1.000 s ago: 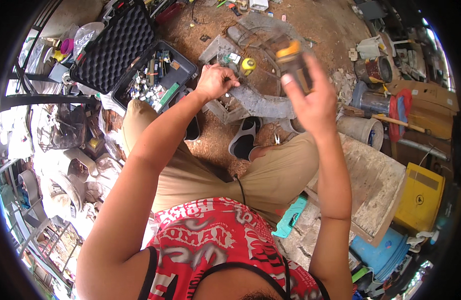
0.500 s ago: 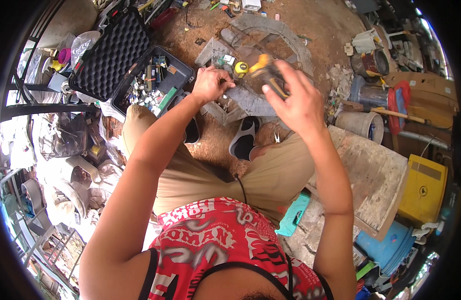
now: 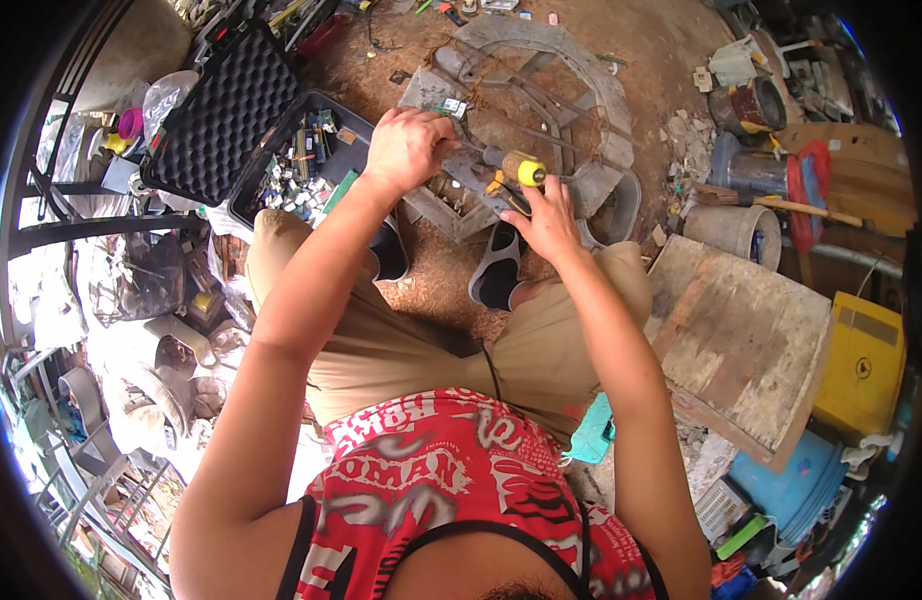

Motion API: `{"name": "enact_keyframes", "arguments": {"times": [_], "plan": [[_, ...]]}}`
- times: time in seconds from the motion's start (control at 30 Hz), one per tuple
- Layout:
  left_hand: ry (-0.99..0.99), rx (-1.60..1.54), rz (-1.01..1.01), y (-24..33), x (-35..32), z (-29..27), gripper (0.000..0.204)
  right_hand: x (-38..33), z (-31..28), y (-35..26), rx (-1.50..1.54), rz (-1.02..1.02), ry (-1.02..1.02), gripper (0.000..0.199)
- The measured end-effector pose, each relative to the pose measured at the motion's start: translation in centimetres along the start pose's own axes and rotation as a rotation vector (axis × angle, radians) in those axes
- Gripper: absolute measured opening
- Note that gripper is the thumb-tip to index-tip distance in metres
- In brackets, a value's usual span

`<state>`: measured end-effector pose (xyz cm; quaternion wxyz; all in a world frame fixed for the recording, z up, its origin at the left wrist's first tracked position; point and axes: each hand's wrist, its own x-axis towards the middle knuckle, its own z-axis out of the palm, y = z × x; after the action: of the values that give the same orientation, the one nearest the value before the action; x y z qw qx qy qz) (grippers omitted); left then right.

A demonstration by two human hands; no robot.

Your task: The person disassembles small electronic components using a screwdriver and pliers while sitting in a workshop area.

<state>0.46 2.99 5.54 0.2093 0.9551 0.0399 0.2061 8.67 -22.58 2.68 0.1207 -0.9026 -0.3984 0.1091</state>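
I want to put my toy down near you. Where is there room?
Bare dirt shows between the sandals and knees, and beyond the metal ring. The wooden board is bare too. The case and both hands' spot are crowded.

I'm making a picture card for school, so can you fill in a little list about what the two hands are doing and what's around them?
Left hand: left hand closed on a grey metal part
Right hand: right hand on the screwdriver with a round yellow-and-black handle
Below the hands: grey block, black-and-grey sandals
To the left: open black plastic case with foam lid
To the right: worn wooden board, yellow box
Ground: brown dirt
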Motion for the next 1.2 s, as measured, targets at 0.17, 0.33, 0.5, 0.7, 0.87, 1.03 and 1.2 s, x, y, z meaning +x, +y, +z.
{"name": "enact_keyframes", "arguments": {"times": [0.17, 0.33, 0.5, 0.7, 0.87, 1.03, 1.2], "plan": [[-0.017, -0.009, 0.132, -0.1, 0.1, -0.4, 0.008, 0.7, -4.2, 0.2, 0.753, 0.161, 0.142, 0.077], [-0.103, 0.051, 0.191, 1.8, 0.1, -0.9, 0.008, -1.6, -15.9, -5.7, 0.814, 0.116, -0.304, 0.066], [-0.09, -0.031, 0.159, 2.4, 0.4, -2.4, 0.019, -2.3, -14.2, -6.7, 0.417, 0.008, -0.217, 0.045], [0.063, -0.693, -0.017, 1.3, 0.6, -4.1, 0.03, -3.4, -14.6, -5.8, 0.577, -0.041, -0.074, 0.039], [0.072, -0.714, 0.013, 1.9, 0.8, -4.2, 0.022, -3.5, -15.3, -5.8, 0.57, -0.04, -0.098, 0.035], [0.098, -0.737, 0.036, 2.2, 0.8, -4.3, 0.023, -3.3, -15.9, -5.5, 0.585, -0.119, -0.063, 0.034], [0.138, -0.719, 0.092, 2.6, 1.2, -4.5, 0.021, -3.2, -16.5, -5.0, 0.599, -0.099, -0.115, 0.035]]}}
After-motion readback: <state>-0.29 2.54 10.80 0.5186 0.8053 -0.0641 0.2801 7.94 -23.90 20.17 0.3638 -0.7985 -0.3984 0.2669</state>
